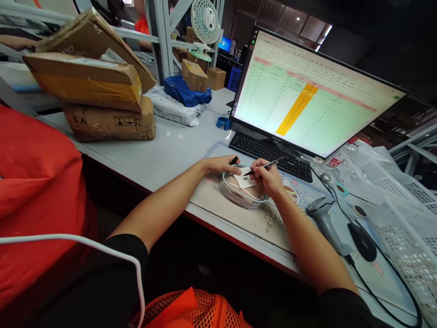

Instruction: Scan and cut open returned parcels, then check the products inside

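A clear oval glass container (235,197) rests on the desk mat in front of me, with a small white slip of paper (246,183) on its top. My right hand (269,178) grips a black pen (271,164), its tip at the paper. At the container's left rim is my left hand (221,165), its thumb reaching to the edge of the paper. Between its fingers sticks up a small black piece that looks like a pen cap (234,160). The undersides of the left fingers are hidden.
Behind the container stand a keyboard (252,146) and a large monitor (297,91). A barcode scanner (324,223), a mouse (362,241) and a white plastic basket (406,259) lie to the right. Cardboard boxes (112,122) are stacked at left, near wrapped parcels (177,107).
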`<action>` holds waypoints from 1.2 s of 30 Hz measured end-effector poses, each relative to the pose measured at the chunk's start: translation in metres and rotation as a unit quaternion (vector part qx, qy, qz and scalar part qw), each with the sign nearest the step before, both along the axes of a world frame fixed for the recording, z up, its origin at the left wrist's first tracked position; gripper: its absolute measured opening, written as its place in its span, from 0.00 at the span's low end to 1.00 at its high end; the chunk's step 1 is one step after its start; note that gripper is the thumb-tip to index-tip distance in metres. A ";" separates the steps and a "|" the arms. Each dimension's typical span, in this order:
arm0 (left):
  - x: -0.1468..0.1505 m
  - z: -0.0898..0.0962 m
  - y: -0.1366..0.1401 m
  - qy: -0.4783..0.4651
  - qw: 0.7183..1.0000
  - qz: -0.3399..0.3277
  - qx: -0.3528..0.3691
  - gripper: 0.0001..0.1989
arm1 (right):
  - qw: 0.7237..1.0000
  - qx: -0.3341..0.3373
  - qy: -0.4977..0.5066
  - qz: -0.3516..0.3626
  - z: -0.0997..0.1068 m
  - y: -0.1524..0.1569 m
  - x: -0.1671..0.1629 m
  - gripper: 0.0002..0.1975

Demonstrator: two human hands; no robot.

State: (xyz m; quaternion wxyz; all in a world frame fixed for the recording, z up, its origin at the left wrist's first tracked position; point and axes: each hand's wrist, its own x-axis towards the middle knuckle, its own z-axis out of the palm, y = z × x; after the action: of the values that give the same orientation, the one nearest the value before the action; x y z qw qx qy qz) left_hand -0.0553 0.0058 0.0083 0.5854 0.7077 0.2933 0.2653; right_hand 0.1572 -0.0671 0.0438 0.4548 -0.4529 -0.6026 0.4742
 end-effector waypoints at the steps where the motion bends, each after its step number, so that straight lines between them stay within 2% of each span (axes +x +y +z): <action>1: -0.001 -0.001 0.000 -0.002 1.000 0.000 -0.003 0.27 | 1.000 0.008 -0.013 -0.012 -0.003 0.000 0.002 0.09; 4: -0.002 -0.002 0.003 0.002 1.000 -0.005 -0.006 0.27 | 0.998 0.035 -0.044 -0.040 -0.007 -0.001 0.007 0.07; 8: -0.001 -0.003 0.005 0.011 1.000 -0.006 0.001 0.27 | 0.992 0.061 -0.106 0.010 -0.005 -0.003 0.007 0.05; 11: -0.001 -0.004 0.004 0.005 1.000 -0.003 0.001 0.27 | 0.987 0.094 -0.131 -0.003 -0.004 -0.005 0.006 0.06; 13: -0.001 -0.005 0.003 -0.003 1.000 -0.004 -0.003 0.27 | 0.989 0.083 -0.124 -0.002 -0.004 -0.005 0.007 0.06; 17: -0.001 -0.004 0.001 -0.005 1.000 0.000 -0.010 0.27 | 0.989 0.054 -0.131 0.046 -0.007 -0.005 0.010 0.06; 21: -0.001 -0.002 0.000 0.000 1.000 0.002 -0.014 0.27 | 0.989 0.073 -0.127 0.011 -0.008 -0.005 0.009 0.06; 27: -0.001 -0.001 0.000 0.000 1.000 0.003 -0.017 0.27 | 0.984 0.108 -0.142 0.004 -0.006 -0.006 0.007 0.06; 36: 0.000 -0.003 0.001 -0.005 1.000 0.001 -0.018 0.27 | 0.984 0.094 -0.151 0.013 -0.004 -0.006 0.009 0.07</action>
State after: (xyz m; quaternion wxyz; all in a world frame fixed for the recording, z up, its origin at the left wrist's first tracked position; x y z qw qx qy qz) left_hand -0.0558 0.0072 0.0054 0.5993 0.6954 0.2958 0.2641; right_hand 0.1663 -0.0735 0.0396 0.3933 -0.4662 -0.7122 0.3475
